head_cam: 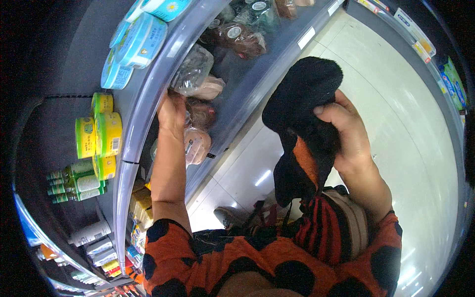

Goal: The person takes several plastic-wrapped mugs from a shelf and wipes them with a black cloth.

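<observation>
My right hand (350,130) grips a black plush cloth (304,92) that hangs in folds over the floor, the thumb pressed on its near face. An orange patch shows in a fold of the cloth. My left hand (172,109) reaches into a lower shelf, under the edge of the shelf above. Its fingers are largely hidden. Close by that hand are a clear plastic-wrapped item (195,70), a dark brown wrapped item (202,115) and a pinkish container (197,146).
The upper shelf's clear plastic edge (143,111) curves past my left forearm. On that shelf stand blue tubs (143,41), yellow tubs (109,133) and green bottles (79,182). Wrapped brown goods (241,37) lie farther along below. Pale floor tiles (404,122) separate this shelf from another at right.
</observation>
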Demonstrator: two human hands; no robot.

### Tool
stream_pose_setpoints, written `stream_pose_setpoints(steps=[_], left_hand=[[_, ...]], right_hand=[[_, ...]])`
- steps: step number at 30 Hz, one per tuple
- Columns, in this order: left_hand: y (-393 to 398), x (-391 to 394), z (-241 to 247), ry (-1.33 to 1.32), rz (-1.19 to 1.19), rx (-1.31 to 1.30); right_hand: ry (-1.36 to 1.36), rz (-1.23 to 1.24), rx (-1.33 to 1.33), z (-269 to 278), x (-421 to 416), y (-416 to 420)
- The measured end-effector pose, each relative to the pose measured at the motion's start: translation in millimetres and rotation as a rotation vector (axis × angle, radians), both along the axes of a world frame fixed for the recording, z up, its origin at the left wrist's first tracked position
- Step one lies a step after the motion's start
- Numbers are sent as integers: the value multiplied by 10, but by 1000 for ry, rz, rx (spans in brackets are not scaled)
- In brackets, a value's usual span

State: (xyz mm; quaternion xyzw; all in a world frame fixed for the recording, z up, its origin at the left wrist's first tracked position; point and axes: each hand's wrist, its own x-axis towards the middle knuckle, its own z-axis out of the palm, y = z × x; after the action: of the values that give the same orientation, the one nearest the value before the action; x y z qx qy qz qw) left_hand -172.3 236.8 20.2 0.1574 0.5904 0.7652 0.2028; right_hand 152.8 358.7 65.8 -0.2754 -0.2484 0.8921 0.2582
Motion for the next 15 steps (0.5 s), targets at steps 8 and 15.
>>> stream_pose_setpoints(steps=[8,15], left_hand=[[-533,211,-220,-506,-164,138],[-544,169,-223,-411,-232,145]], right_hand=[[134,-41,54,43,4,29],[146,-13,50,-80,26,84]])
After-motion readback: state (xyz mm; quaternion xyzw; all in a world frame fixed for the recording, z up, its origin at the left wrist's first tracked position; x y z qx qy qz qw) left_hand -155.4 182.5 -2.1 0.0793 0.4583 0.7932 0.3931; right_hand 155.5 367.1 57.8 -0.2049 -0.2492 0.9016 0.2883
